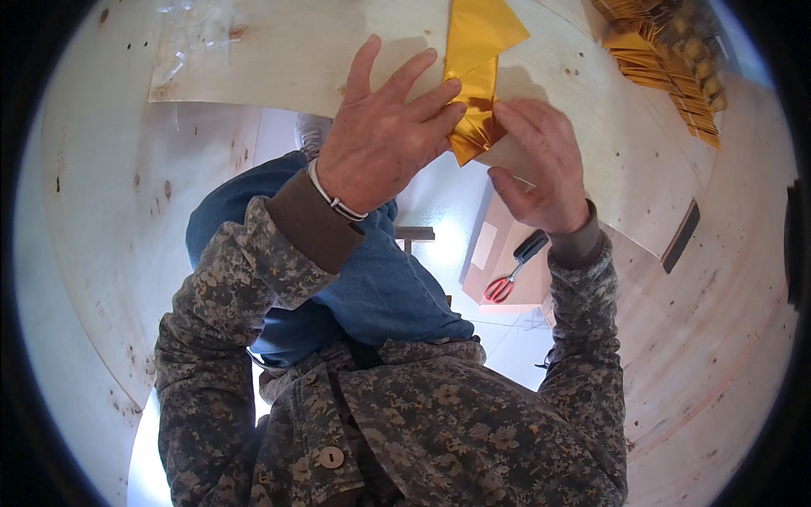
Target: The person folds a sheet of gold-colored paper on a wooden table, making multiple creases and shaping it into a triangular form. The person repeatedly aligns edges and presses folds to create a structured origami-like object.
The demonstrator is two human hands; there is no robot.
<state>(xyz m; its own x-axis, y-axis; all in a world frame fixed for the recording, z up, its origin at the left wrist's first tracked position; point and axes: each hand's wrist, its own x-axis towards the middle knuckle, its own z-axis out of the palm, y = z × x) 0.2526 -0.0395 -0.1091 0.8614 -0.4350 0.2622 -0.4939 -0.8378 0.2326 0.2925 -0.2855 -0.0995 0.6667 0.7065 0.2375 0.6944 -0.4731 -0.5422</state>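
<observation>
A shiny gold foil sheet [477, 51] lies on the pale plywood table [591, 101], partly folded into a narrow strip toward me. My left hand [384, 131] has its fingers spread, and the index and middle fingertips press the foil's near end. My right hand [541, 165] pinches the crumpled lower tip of the foil from the right with thumb and fingers. Both forearms wear a camouflage-patterned jacket.
A stack of gold foil pieces [667, 63] sits at the table's far right. A clear plastic bag [190, 38] lies at the far left. Red-handled scissors [507, 279] rest on a cardboard box [498, 253] below the table. My blue-trousered knee [372, 287] is beneath.
</observation>
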